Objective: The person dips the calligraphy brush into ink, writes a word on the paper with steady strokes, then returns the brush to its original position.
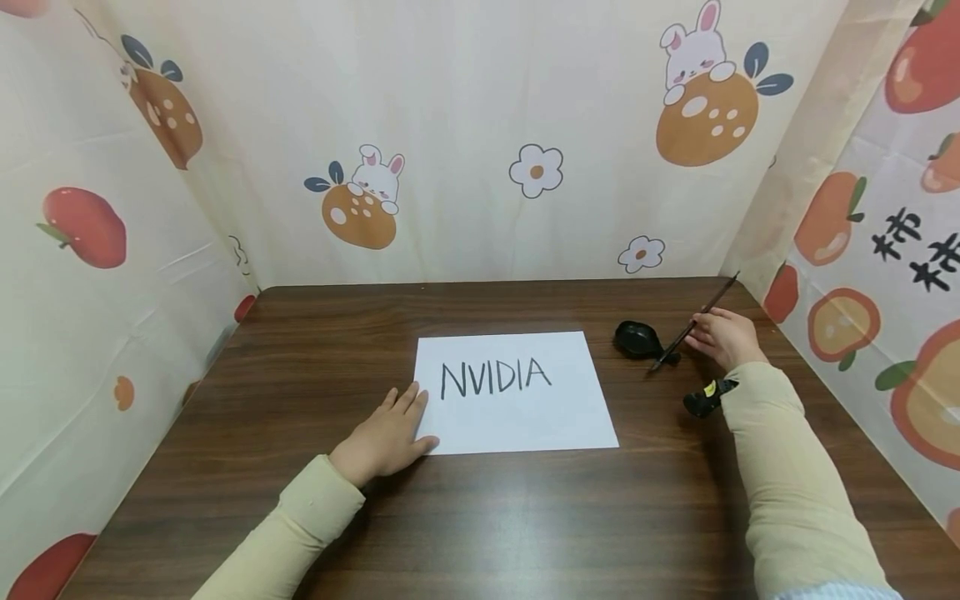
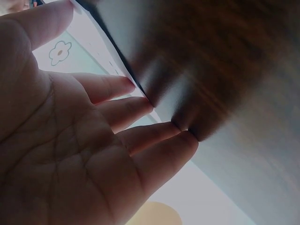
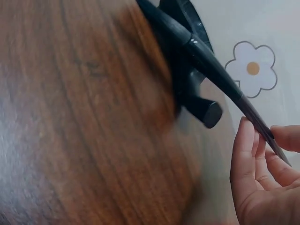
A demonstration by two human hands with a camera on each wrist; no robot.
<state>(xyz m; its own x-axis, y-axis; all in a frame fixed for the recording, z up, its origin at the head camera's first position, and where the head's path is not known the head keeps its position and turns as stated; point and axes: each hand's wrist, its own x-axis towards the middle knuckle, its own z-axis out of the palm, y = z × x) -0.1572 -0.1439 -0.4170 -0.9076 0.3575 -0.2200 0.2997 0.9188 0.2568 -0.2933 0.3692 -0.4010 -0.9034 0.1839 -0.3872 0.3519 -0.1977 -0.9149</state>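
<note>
My right hand (image 1: 726, 337) pinches the dark handle of a writing brush (image 1: 699, 320) between thumb and fingertips. The brush slants, its tip down to the left over the stubby handle of a small black ink dish (image 1: 636, 339). In the right wrist view the brush (image 3: 218, 75) crosses in front of the dish handle (image 3: 206, 111). A white sheet of paper (image 1: 517, 425) lies on the table, bearing the hand-drawn letters NVIDIA (image 1: 495, 377). At its left edge rests my left hand (image 1: 386, 433), fingers extended, fingertips and thumb at the paper's margin.
Close by the right cuff lies a small black object with a yellow label (image 1: 705, 400), partly hidden by the sleeve. The brown wooden table (image 1: 525, 525) is enclosed at the back and sides by a printed curtain (image 1: 465, 100) with fruit, rabbits and flowers.
</note>
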